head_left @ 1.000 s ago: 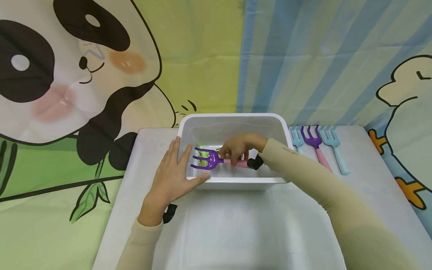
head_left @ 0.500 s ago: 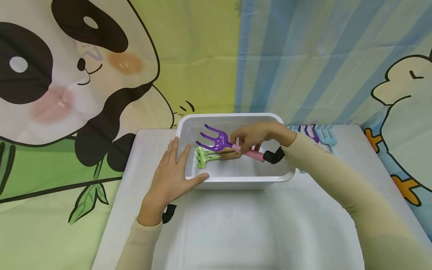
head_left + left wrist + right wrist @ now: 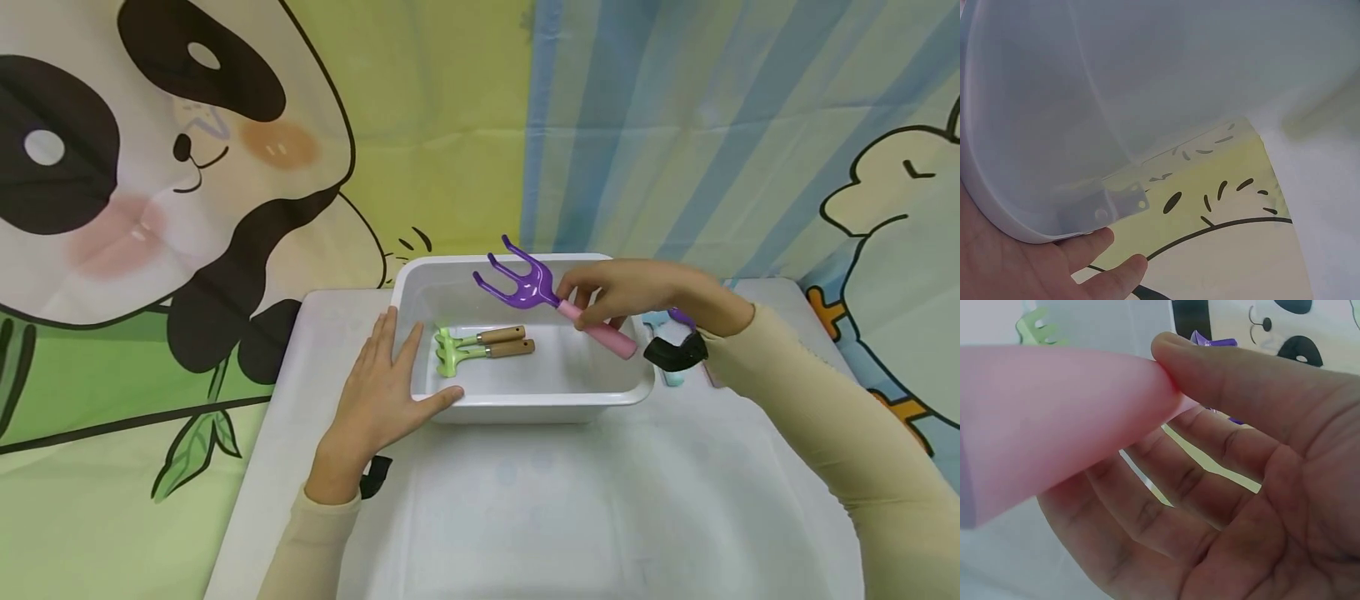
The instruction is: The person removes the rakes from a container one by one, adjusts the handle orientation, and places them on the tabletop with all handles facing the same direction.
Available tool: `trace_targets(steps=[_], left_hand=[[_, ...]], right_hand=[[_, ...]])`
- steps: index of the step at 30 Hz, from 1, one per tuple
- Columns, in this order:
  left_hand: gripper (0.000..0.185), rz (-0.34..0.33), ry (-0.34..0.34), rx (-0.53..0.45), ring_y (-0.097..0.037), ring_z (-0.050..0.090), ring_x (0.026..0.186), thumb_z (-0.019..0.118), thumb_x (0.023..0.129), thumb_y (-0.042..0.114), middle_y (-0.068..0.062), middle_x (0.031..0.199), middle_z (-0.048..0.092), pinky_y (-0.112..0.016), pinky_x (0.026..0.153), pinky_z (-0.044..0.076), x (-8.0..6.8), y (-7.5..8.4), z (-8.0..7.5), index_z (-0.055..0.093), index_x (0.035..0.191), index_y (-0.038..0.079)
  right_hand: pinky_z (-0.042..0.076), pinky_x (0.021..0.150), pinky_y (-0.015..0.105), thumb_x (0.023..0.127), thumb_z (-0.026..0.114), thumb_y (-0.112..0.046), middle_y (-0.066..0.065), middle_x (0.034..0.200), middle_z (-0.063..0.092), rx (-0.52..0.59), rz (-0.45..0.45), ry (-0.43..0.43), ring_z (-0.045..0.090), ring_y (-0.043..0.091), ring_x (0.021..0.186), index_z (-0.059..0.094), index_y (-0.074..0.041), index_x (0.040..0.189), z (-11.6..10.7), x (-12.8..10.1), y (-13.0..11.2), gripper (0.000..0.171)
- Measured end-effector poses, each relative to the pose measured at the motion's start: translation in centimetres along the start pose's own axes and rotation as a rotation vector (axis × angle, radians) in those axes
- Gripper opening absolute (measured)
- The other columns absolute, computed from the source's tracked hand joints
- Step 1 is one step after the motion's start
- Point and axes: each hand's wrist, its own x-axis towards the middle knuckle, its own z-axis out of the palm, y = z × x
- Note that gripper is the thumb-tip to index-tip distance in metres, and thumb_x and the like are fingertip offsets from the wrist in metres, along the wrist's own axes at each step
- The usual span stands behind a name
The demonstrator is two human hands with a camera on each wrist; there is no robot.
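The right hand (image 3: 637,292) pinches the pink handle of a purple toy rake (image 3: 551,296) between thumb and fingers, holding it in the air above the far right part of the white tub (image 3: 525,408), tines pointing left and up. The left hand (image 3: 382,383) lies spread and flat against the tub's near left corner, fingers straight. Inside the tub lie two green rakes with wooden handles (image 3: 480,344), side by side. The tub stands on the white worktop (image 3: 540,508).

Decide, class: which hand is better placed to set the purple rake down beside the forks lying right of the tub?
Probably the right hand: it pinches the purple rake by its pink handle, above the tub and near the forks. The left hand lies flat against the tub's left wall.
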Motion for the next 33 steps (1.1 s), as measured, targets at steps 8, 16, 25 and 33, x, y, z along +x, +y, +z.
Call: trace_targets(steps=[8, 16, 25, 33], left_hand=[[0.112, 0.008, 0.003, -0.004, -0.034, 0.002, 0.152, 0.048, 0.079, 0.087, -0.016, 0.166, -0.002, -0.059, 0.116, 0.018, 0.1, 0.1, 0.2, 0.029, 0.159, 0.011], [0.111, 0.007, 0.001, -0.011, -0.033, 0.001, 0.152, 0.05, 0.079, 0.086, -0.017, 0.166, -0.001, -0.057, 0.117, 0.017, 0.0, 0.2, 0.0, 0.029, 0.159, 0.012], [0.11, 0.019, 0.021, -0.015, -0.035, 0.003, 0.151, 0.051, 0.079, 0.085, -0.018, 0.166, 0.001, -0.059, 0.115, 0.02, -0.2, 0.0, 0.0, 0.03, 0.158, 0.012], [0.109, 0.025, 0.029, -0.021, -0.034, 0.003, 0.152, 0.052, 0.079, 0.085, -0.018, 0.166, 0.002, -0.059, 0.115, 0.021, -0.2, 0.1, 0.1, 0.031, 0.158, 0.012]], right_hand=[[0.058, 0.077, 0.037, 0.098, 0.064, -0.011, 0.015, 0.114, 0.06, 0.011, -0.032, 0.104, 0.064, 0.027, 0.088, 0.056, -0.008, 0.129, 0.0, -4.4, 1.7, 0.032], [0.057, 0.078, 0.034, 0.099, 0.066, -0.019, 0.009, 0.112, 0.061, -0.032, -0.001, 0.253, 0.063, 0.023, 0.096, 0.054, -0.008, 0.13, 1.8, -8.7, 4.8, 0.035], [0.059, 0.073, 0.032, 0.099, 0.065, -0.014, 0.014, 0.111, 0.058, 0.08, 0.041, 0.431, 0.064, 0.025, 0.091, 0.05, -0.002, 0.132, 5.6, -13.1, 9.9, 0.038], [0.059, 0.071, 0.032, 0.101, 0.061, -0.011, 0.016, 0.111, 0.057, 0.166, 0.082, 0.482, 0.064, 0.022, 0.089, 0.049, 0.002, 0.132, 9.6, -15.2, 14.3, 0.036]])
